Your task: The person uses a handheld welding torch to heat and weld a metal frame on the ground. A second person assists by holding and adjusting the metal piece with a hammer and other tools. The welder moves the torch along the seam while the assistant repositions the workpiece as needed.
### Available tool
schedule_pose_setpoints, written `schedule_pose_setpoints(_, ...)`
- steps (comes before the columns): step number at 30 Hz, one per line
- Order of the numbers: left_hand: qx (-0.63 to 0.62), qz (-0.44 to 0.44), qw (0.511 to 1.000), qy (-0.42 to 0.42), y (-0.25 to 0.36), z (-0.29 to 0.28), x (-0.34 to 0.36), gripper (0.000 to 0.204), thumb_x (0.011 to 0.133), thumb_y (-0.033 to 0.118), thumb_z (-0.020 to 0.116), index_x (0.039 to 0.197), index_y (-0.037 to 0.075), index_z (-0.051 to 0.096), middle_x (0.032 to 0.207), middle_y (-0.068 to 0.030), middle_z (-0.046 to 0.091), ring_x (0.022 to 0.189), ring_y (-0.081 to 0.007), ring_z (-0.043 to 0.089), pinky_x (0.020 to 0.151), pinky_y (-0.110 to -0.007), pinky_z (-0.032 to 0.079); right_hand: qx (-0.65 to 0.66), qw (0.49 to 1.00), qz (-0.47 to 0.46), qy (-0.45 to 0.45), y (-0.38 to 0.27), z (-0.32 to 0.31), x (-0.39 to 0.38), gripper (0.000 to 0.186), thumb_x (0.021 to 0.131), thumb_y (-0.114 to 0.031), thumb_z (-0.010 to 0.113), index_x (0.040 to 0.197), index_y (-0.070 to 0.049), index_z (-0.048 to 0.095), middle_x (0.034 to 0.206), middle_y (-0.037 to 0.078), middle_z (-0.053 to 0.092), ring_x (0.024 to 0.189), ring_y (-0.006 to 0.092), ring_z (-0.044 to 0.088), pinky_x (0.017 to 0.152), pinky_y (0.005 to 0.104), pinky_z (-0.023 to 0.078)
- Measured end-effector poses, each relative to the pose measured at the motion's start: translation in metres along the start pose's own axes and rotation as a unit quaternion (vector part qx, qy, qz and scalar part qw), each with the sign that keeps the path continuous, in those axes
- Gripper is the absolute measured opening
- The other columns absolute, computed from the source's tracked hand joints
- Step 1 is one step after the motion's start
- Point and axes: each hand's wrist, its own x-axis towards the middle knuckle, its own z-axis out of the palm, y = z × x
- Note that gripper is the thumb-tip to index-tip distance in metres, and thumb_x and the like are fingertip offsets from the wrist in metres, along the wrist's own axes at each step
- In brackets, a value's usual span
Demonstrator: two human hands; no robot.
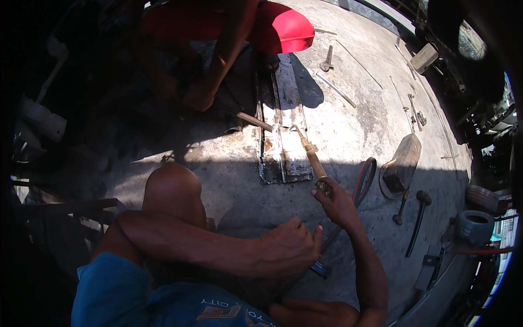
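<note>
My right hand (333, 201) grips a brass gas torch (313, 158), its bent tip (294, 128) over a long rusty, dented metal panel (297, 166) on the floor. A red hose (359, 193) runs behind that hand. My left hand (291, 245) hangs curled below and left of the torch, near my bare knee (171, 185); whatever its fingers may hold is too small to make out. A dark bar (253, 121) reaches onto the panel from the left.
A person in red trousers (280, 30) crouches opposite, a hand (199, 98) near the bar. A wrench (327, 62), metal rod (338, 90), worn metal block (408, 152) and hammer (419, 212) lie rightward on the concrete floor (370, 125). A grey cylinder (474, 226) is at far right.
</note>
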Motion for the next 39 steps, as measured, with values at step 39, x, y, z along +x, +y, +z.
schedule_pose_setpoints(39, -0.002, 0.012, 1.0, 0.012, 0.006, -0.002, -0.004, 0.051, 0.085, 0.018, 0.063, 0.12, -0.019, 0.065, 0.073, -0.012, 0.069, 0.065, -0.0185, 0.064, 0.062, -0.032, 0.044, 0.024, 0.999, -0.022, 0.005, 0.01, -0.006, 0.002, 0.051, 0.097, -0.036, 0.074, 0.134, -0.003, 0.061, 0.088, 0.009, 0.069, 0.069, 0.015, 0.063, 0.062, 0.0338, 0.052)
